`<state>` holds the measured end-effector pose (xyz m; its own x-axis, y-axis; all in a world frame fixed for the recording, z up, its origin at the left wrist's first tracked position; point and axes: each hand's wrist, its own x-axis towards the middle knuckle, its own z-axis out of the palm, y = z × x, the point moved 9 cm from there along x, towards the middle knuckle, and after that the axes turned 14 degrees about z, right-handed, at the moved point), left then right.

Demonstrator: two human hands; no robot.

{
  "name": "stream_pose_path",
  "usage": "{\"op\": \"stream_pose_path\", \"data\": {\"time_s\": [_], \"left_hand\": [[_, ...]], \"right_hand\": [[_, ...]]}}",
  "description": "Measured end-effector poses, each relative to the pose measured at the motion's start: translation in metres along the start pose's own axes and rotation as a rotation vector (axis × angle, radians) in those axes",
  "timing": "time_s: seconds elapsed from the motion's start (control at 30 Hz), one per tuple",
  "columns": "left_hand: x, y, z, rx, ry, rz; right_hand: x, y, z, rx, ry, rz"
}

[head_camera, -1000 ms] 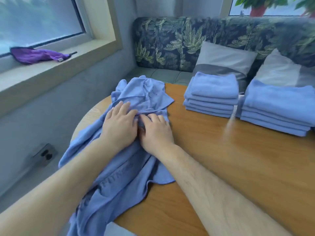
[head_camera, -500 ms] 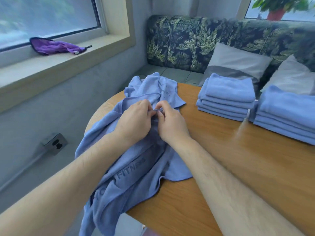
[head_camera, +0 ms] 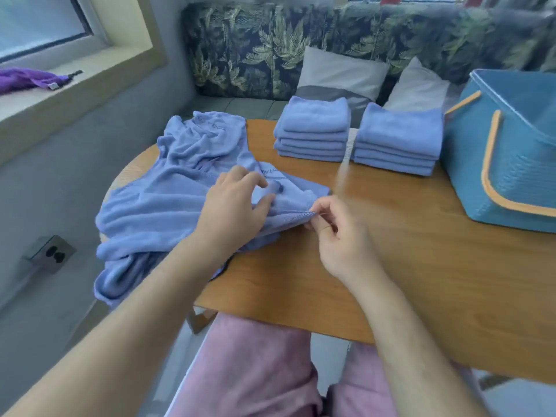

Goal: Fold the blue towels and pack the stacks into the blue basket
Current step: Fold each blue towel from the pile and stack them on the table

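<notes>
A pile of loose blue towels lies crumpled on the left part of the round wooden table, some cloth hanging over the edge. My left hand grips a fold of the top towel. My right hand pinches that towel's edge between thumb and fingers, just right of the pile. Two stacks of folded blue towels stand side by side at the table's far side. The blue basket with orange handles stands at the far right, tilted open toward me.
A leaf-patterned bench with two grey-white cushions runs behind the table. A purple cloth lies on the window sill at left. A wall socket sits low on the left wall. My pink-clad legs are under the table's near edge.
My view swung right, bringing the basket into sight. My hands moved apart: the right hand drew a towel edge rightward off the pile while the left kept hold of the cloth.
</notes>
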<state>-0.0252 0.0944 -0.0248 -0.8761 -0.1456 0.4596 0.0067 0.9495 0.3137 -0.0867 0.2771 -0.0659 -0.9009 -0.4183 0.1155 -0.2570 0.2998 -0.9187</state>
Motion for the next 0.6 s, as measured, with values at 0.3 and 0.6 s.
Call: {"op": "stream_pose_path", "data": {"time_s": [0.3,0.6], "left_hand": [[-0.040,0.076,0.090,0.169,-0.404,0.064],[-0.044,0.144,0.085,0.127,-0.289,0.212]], "right_hand": [[-0.051,0.052,-0.089,-0.302,0.235,0.168],[-0.097,0.067,-0.122,-0.515,0.459,0.320]]}}
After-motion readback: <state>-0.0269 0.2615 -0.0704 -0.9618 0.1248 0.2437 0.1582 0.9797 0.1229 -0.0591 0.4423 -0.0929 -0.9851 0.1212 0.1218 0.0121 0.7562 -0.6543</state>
